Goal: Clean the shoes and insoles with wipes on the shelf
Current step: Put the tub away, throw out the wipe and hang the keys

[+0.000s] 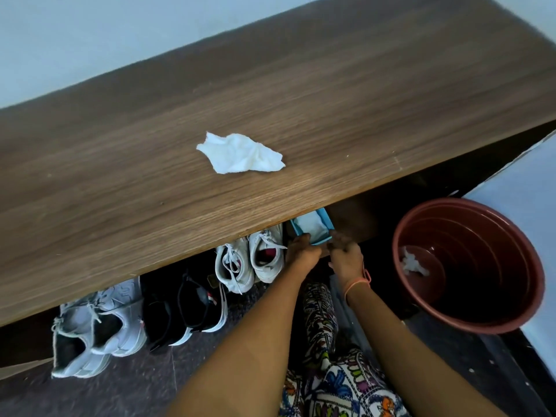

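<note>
A crumpled white wipe point(240, 154) lies on the wooden shelf top point(331, 100). Under the shelf's front edge stand three pairs of shoes: grey sneakers point(96, 329) at left, black shoes point(186, 305) in the middle, white sneakers point(252, 260) to the right. Right of the white sneakers, a light-blue shoe with a pale insole point(313, 227) pokes out from under the shelf. My left hand point(301, 251) grips its near left edge and my right hand point(346, 254) grips its near right edge. Most of that shoe is hidden by the shelf.
A red-brown plastic bucket point(469, 311) stands on the floor at right with a crumpled used wipe point(410, 261) inside. A pale wall runs behind the shelf. My patterned clothing point(337, 380) fills the bottom centre.
</note>
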